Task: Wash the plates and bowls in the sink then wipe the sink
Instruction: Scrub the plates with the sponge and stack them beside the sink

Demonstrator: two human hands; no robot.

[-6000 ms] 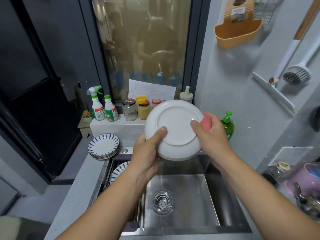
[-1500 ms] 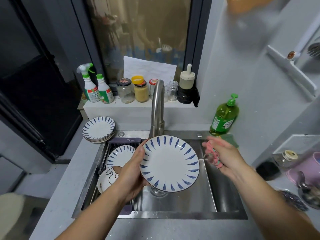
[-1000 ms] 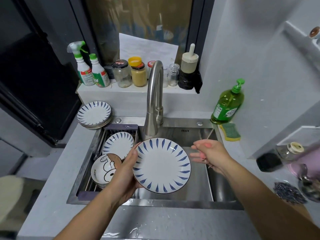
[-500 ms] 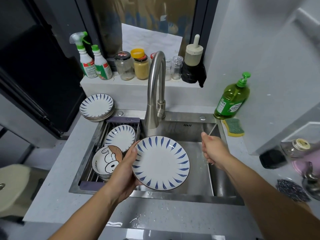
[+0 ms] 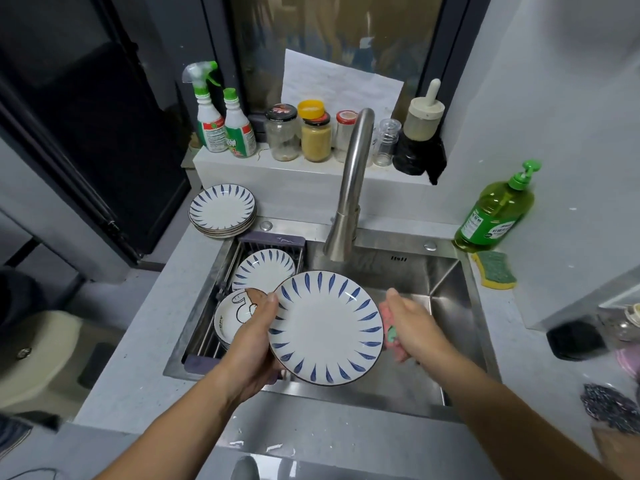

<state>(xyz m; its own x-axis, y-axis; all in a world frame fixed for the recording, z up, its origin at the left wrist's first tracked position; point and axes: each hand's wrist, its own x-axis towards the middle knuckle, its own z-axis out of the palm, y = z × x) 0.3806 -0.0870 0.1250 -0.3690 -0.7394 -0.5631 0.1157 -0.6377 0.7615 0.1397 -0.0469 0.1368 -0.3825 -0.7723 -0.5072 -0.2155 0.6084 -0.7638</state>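
My left hand (image 5: 256,341) and my right hand (image 5: 412,327) are bare, and so are both wrists. My left forearm (image 5: 180,410) and right forearm (image 5: 502,403) are uncovered as far as the lower edge of the view, lean and narrowing toward the wrists. My left thumbnail (image 5: 273,298) looks short and plain. My right hand is a little blurred, so its finer detail is lost. A scrap of dark blue, denim-like cloth (image 5: 12,436) shows at the lower left corner; I cannot tell whether I wear it.
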